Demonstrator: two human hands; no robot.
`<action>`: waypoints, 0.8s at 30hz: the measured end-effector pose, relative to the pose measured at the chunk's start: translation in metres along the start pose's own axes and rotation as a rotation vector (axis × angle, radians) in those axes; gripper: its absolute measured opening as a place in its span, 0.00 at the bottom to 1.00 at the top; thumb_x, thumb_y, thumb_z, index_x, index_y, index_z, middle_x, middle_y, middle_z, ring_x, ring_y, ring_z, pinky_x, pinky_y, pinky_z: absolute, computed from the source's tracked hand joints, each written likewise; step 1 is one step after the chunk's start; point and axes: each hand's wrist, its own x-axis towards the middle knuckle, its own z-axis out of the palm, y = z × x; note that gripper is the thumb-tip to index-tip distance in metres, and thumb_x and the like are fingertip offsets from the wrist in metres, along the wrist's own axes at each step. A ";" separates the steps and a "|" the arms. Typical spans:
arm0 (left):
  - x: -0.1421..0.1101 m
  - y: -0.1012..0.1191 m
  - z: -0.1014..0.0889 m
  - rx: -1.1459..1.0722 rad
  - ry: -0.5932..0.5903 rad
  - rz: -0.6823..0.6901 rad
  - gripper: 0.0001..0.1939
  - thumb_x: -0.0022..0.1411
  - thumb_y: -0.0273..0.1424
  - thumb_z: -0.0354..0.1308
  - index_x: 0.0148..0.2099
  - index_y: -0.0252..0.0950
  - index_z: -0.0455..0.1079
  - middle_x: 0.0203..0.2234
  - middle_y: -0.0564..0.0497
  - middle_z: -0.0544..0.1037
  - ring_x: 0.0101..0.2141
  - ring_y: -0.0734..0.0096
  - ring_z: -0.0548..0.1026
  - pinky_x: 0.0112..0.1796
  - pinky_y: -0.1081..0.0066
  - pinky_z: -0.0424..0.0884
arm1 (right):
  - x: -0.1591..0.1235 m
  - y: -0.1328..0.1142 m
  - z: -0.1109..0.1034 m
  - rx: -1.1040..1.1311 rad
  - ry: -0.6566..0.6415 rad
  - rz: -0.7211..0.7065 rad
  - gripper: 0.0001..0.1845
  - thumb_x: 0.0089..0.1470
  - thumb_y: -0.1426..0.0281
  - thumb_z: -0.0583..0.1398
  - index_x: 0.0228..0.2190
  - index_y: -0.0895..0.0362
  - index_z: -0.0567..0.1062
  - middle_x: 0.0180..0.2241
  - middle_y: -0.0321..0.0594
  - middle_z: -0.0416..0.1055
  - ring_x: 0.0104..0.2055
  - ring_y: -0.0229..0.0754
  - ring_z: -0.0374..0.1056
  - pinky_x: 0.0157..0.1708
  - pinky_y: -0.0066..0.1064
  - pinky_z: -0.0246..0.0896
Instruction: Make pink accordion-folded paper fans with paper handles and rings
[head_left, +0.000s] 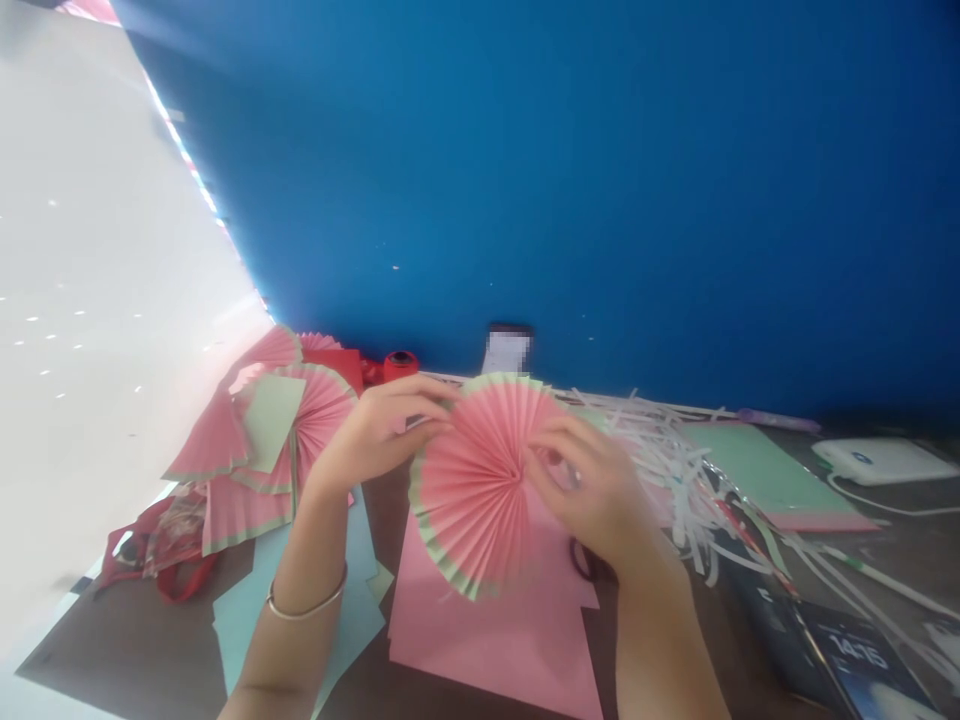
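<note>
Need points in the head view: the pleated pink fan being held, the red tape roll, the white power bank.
Pleated pink fan (pixel 480 500), head view, on its lower-left pleats.
Red tape roll (pixel 401 371), head view, on its front side.
White power bank (pixel 892 461), head view, on its top face.

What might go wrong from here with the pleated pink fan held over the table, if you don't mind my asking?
The thin folds of the fan could crease or tear if the left hand and right hand pull unevenly. The loose pink sheets beneath might slide if a wrist brushes them. The tangled white strips beside the right hand could catch on it.
</note>
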 end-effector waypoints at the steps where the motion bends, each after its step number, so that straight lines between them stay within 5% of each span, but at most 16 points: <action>1: -0.001 -0.002 -0.003 -0.016 0.020 -0.010 0.05 0.58 0.28 0.55 0.35 0.36 0.73 0.41 0.45 0.75 0.43 0.67 0.73 0.41 0.68 0.72 | -0.001 0.003 -0.001 -0.020 0.032 0.025 0.05 0.54 0.73 0.54 0.31 0.55 0.70 0.31 0.39 0.68 0.33 0.40 0.65 0.32 0.33 0.62; 8: -0.006 -0.016 -0.011 -0.125 0.121 -0.041 0.04 0.57 0.28 0.57 0.34 0.38 0.74 0.39 0.46 0.76 0.41 0.67 0.74 0.36 0.69 0.74 | 0.000 0.012 -0.007 -0.114 0.149 0.219 0.13 0.54 0.71 0.53 0.42 0.54 0.68 0.42 0.45 0.65 0.45 0.47 0.65 0.42 0.40 0.62; 14: -0.008 -0.030 -0.014 -0.155 0.090 -0.082 0.04 0.55 0.31 0.59 0.33 0.37 0.74 0.42 0.45 0.75 0.41 0.66 0.74 0.34 0.70 0.74 | -0.004 0.018 -0.012 -0.104 -0.089 0.245 0.28 0.49 0.75 0.54 0.53 0.50 0.60 0.52 0.44 0.60 0.54 0.50 0.59 0.47 0.44 0.59; 19: -0.010 -0.055 -0.002 -0.085 -0.159 -0.271 0.11 0.59 0.34 0.53 0.38 0.35 0.74 0.44 0.44 0.75 0.42 0.65 0.74 0.39 0.68 0.72 | -0.011 0.040 0.001 0.021 -0.276 0.330 0.16 0.47 0.76 0.53 0.40 0.53 0.70 0.39 0.40 0.70 0.38 0.42 0.68 0.34 0.35 0.64; 24: -0.013 -0.063 0.008 0.203 -0.157 -0.446 0.17 0.62 0.35 0.47 0.49 0.35 0.69 0.44 0.44 0.75 0.43 0.61 0.74 0.44 0.62 0.70 | -0.043 0.063 0.028 -0.089 -0.377 0.336 0.11 0.46 0.76 0.55 0.35 0.56 0.70 0.34 0.40 0.68 0.35 0.42 0.67 0.33 0.33 0.62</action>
